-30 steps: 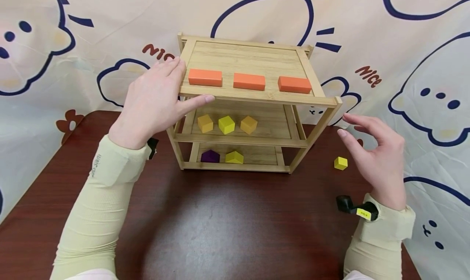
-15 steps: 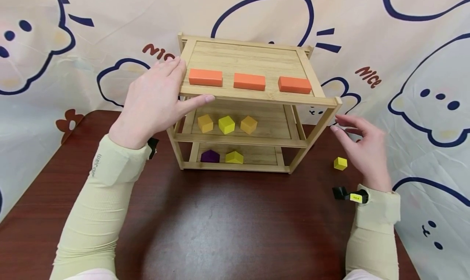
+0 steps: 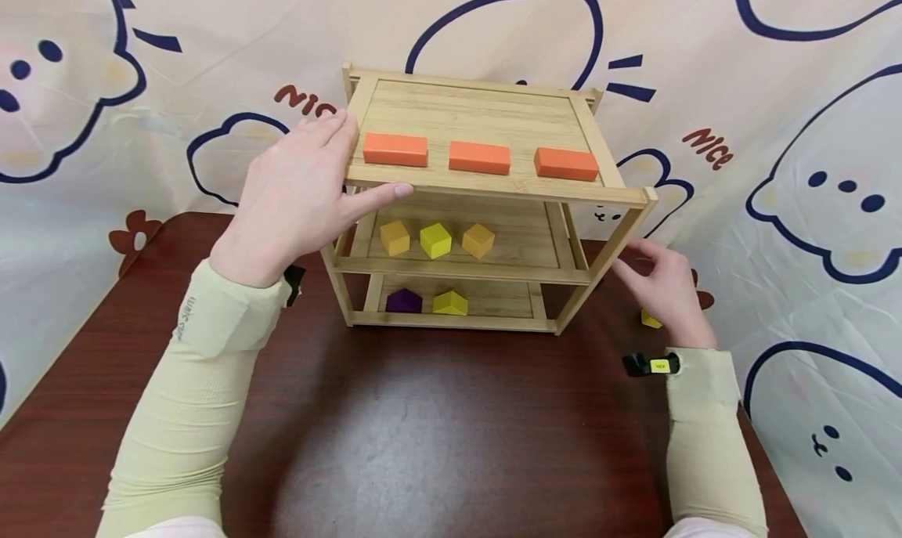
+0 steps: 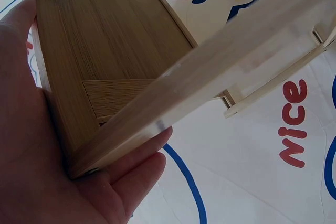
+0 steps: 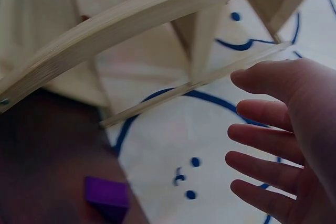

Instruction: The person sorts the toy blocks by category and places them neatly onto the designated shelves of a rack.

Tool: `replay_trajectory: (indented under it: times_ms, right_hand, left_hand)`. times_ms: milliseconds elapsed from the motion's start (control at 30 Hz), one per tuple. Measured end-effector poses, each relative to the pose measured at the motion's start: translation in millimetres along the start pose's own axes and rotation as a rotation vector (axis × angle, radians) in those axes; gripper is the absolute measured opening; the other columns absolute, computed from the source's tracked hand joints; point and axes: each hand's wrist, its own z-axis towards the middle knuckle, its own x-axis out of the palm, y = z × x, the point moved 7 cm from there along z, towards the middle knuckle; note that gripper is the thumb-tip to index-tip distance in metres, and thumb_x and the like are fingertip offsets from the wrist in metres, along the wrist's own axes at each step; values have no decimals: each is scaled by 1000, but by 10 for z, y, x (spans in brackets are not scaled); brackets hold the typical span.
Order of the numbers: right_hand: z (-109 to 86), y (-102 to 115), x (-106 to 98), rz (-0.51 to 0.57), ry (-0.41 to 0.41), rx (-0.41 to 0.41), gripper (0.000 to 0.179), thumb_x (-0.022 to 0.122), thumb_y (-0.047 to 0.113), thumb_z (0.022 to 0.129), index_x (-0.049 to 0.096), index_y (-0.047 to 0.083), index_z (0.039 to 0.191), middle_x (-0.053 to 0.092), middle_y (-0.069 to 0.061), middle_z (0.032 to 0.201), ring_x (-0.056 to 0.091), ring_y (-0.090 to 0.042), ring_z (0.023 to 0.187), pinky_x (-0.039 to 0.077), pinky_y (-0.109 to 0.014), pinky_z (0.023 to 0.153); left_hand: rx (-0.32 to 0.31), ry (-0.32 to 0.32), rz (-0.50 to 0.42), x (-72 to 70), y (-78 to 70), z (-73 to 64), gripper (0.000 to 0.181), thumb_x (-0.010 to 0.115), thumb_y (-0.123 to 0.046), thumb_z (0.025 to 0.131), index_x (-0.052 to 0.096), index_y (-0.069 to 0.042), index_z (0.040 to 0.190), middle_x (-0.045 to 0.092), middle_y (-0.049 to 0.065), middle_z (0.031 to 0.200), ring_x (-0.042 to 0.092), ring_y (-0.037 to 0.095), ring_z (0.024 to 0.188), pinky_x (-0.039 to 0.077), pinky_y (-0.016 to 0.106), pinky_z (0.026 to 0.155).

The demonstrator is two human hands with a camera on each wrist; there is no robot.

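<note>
A three-tier wooden shelf [image 3: 486, 119] stands on the dark table. My left hand [image 3: 296, 189] grips its upper left front corner, thumb along the front edge; in the left wrist view the fingers [image 4: 142, 177] reach behind the corner post. My right hand [image 3: 662, 291] is beside the shelf's right side, holding nothing, with fingers [image 5: 265, 166] spread and loosely bent. Close by the right hand, a small yellow cube [image 3: 651, 319] is partly hidden by it. In the right wrist view a purple block [image 5: 107, 195] lies on the table beyond the shelf's side.
Three orange bars [image 3: 479, 157] lie along the top tier. The middle tier bears two orange cubes [image 3: 395, 239] and a yellow cube [image 3: 435, 241]. Below are a purple block [image 3: 404, 301] and a yellow wedge-shaped block [image 3: 450, 302]. A printed cloth [image 3: 789, 209] hangs close behind.
My right hand has moved left and somewhat forward to the shelf's right side, now partly covering the yellow cube. The left hand has stayed on the shelf corner.
</note>
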Motion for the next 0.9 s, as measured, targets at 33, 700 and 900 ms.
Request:
replay_trajectory:
  times_ms: [33, 700, 900]
  right_hand:
    - [11, -16, 36, -7, 13, -7, 54, 68, 52, 94, 69, 12, 130, 68, -14, 124, 65, -34, 109, 50, -56, 92]
    - [77, -242, 574, -124, 330, -48, 49, 65, 9, 97, 55, 0, 144, 46, -18, 153, 41, -40, 140, 34, -61, 109]
    - [81, -290, 645, -157, 356, -51, 51, 65, 10, 97, 53, -3, 145, 53, -25, 144, 51, -41, 128, 37, -60, 106]
  left_hand:
    - [-1, 1, 1, 0, 1, 0, 105, 48, -84, 86, 37, -7, 156, 48, 18, 149, 48, 40, 132, 42, 61, 101]
    - [-1, -4, -2, -4, 6, -7, 103, 48, -84, 86, 40, -7, 155, 49, 17, 148, 49, 40, 131, 43, 62, 99]
    - [3, -10, -6, -11, 0, -4, 103, 49, -84, 86, 40, -8, 154, 52, 17, 144, 50, 40, 128, 44, 61, 97]
